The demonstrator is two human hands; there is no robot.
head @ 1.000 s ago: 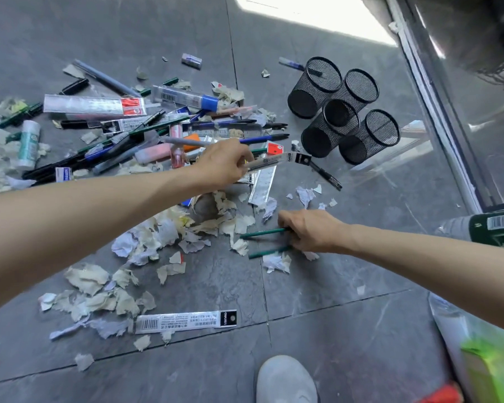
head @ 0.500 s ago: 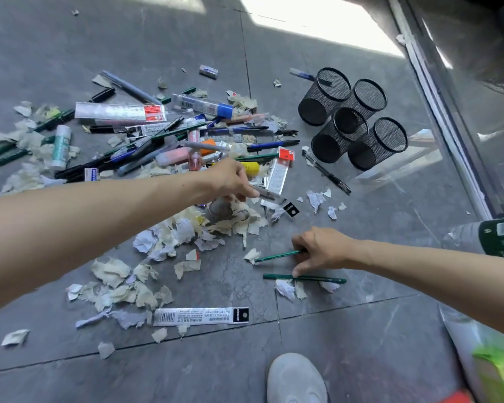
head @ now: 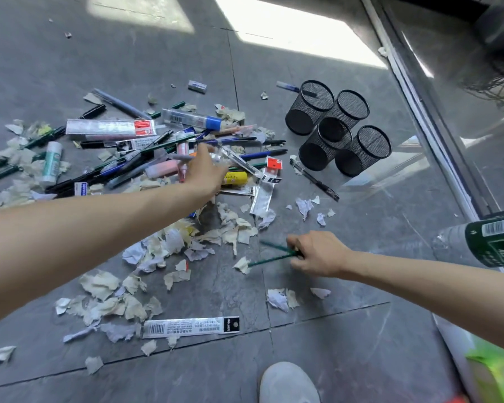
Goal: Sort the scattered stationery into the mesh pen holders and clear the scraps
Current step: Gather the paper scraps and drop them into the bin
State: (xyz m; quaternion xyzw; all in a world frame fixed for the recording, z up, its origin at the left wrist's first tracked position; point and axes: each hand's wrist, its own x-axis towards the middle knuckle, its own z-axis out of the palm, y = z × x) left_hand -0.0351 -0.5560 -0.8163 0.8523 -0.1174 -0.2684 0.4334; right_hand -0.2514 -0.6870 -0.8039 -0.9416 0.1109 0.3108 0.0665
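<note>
Right hand (head: pixel 317 253) grips two pencils (head: pixel 269 258), tips left; holders (head: pixel 336 126) ahead, nearest it. Left hand (head: pixel 204 170) blurred, grip unclear.

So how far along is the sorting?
Barely started. Done: nothing visible; the four mesh pen holders look empty. In hand: right hand grips two green pencils; left hand reaches into the pen pile, grip unclear. Left: that pile and the paper scraps across the floor.
</note>
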